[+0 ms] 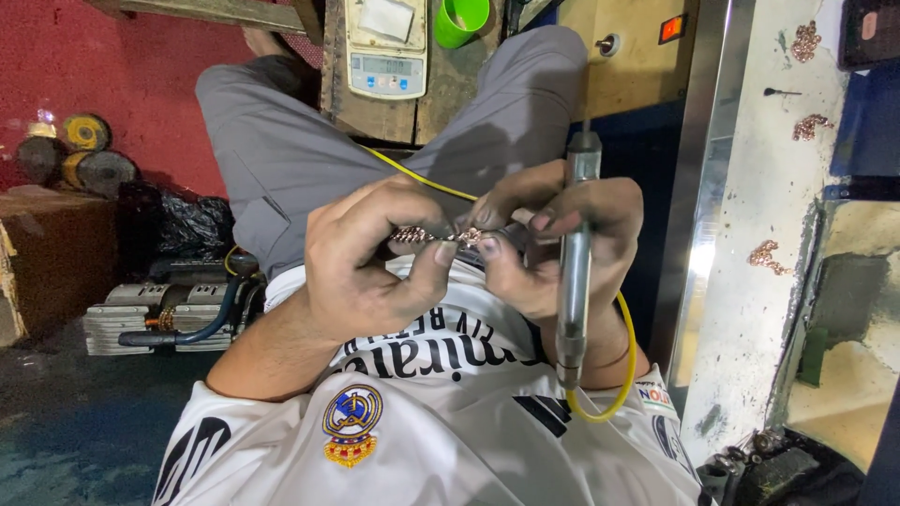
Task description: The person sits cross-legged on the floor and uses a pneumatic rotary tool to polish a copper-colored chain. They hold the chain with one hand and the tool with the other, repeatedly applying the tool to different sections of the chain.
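Both hands pinch small copper piece mid-lap.

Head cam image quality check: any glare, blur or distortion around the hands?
Head view: sharp on the left hand and right hand; the small coppery piece pinched between them is tiny and slightly soft. Strong glare on the metal strip at the side. Dark, shadowed floor in the corner. Wide-angle bending shows at the frame edges. The grey handpiece reads clearly.

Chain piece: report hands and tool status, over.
Left hand pinches chain piece in its fingers. Right hand grips pen tool and the piece. Nothing in the way.
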